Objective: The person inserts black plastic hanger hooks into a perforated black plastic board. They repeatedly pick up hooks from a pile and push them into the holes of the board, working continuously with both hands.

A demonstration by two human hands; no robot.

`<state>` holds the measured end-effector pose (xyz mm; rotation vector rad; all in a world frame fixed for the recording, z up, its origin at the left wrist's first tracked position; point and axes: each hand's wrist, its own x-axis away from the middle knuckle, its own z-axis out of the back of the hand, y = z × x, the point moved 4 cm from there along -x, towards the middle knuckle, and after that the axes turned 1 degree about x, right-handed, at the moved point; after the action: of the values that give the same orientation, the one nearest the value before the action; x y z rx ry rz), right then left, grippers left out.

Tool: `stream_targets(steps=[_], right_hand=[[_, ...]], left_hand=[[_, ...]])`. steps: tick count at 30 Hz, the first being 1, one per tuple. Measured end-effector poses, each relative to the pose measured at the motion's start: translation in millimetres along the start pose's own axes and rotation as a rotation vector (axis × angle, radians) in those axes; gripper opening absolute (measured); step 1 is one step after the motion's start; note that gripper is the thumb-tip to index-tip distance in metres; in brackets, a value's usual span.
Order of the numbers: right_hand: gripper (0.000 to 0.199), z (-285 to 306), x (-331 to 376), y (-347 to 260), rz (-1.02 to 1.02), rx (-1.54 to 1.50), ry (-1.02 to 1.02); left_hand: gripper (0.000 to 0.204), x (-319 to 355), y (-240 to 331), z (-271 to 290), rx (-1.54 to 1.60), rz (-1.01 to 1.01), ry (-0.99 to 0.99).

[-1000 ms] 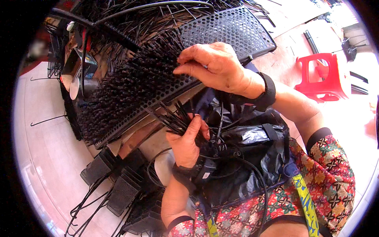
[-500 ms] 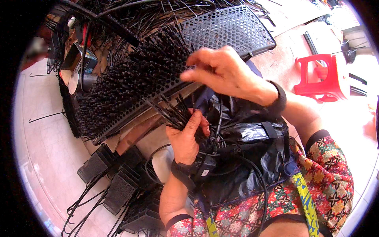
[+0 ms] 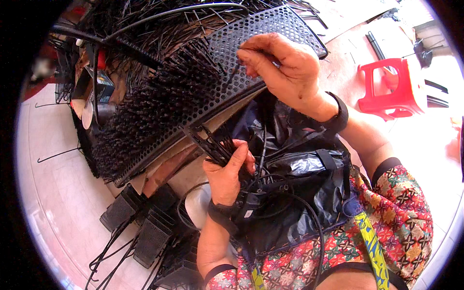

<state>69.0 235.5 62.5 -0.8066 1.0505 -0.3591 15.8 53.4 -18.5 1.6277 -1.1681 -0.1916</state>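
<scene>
My left hand [image 3: 227,176] is wrapped round a bundle of thin black strips [image 3: 212,145], their ends pointing up and left. Above and to the right, my right hand [image 3: 285,63] is raised over a black perforated board [image 3: 246,41], its thumb and fingers pinched together; whatever is between the fingertips is too small and dark to make out. Dense black upright pieces [image 3: 154,101] stand in the board's holes over its left and middle part. Bare holes show along its near edge and at its right end.
A heap of loose black strips [image 3: 145,34] lies behind the board. Several black box-shaped parts with long wire hooks [image 3: 150,241] are at the lower left. A red plastic stool [image 3: 391,89] stands at the right. A black apron [image 3: 299,203] covers my lap, with a cable across it.
My right hand has moved slightly up and right, and its fingers have closed into a pinch. My left hand keeps its hold on the strips. The view has shifted a little.
</scene>
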Motion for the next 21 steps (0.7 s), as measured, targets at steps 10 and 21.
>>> stream_targets(steps=[10, 21], right_hand=[[0.016, -22, -5, -10, 0.465, 0.126, -0.118], [0.012, -46, 7, 4, 0.460, 0.275, -0.455]], left_hand=[[0.008, 0, -3, 2, -0.009, 0.029, -0.029], [0.014, 0, -2, 2, -0.006, 0.120, -0.114]])
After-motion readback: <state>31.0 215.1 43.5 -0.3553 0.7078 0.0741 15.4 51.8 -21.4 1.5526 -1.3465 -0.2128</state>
